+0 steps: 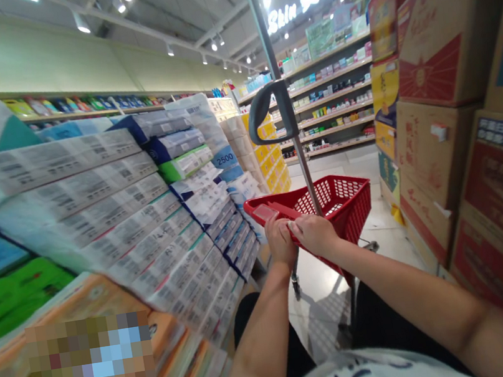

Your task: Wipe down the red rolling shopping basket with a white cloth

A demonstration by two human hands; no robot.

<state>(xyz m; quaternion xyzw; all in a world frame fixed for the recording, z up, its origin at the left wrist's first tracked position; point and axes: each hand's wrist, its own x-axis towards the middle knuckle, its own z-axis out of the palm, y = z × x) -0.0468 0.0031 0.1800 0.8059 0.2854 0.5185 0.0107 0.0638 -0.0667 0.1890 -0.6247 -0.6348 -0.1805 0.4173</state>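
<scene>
A red plastic shopping basket (347, 196) on a wheeled frame stands in the aisle ahead of me. My left hand (280, 239) and my right hand (314, 234) sit side by side on its near rim, fingers curled over the edge. A metal pole (283, 102) with a grey loop handle (263, 108) rises from the basket just beyond my hands. The basket's inside looks bare through the mesh.
Stacked tissue packs (143, 223) fill the left side close to my arm. Tall cardboard boxes (454, 120) line the right. Pale floor tiles (379, 220) run ahead between them toward shelves of small goods (329, 107) at the back.
</scene>
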